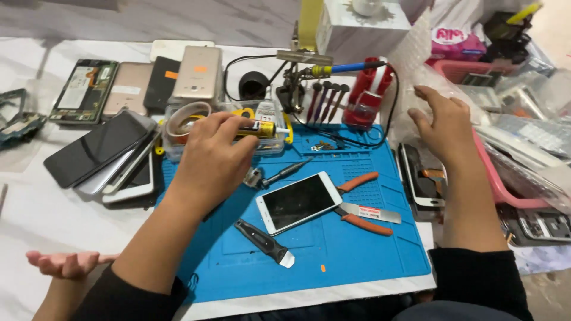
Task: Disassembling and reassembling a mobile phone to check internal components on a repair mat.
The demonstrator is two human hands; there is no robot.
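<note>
Reaching over the blue mat's [333, 261] far-left corner, the left hand [211, 157] pinches a yellow-and-black glue tube [262, 128] in curled fingers above a clear plastic box [269, 144]. The right hand [443, 125] hovers past the mat's right edge, fingers spread, holding nothing. A white phone [298, 202] lies mid-mat, touching orange-handled pliers [363, 205].

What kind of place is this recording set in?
Most likely a phone repair bench: a white phone lies on a blue work mat beside pliers, with a soldering iron and stacked phones nearby.
</note>
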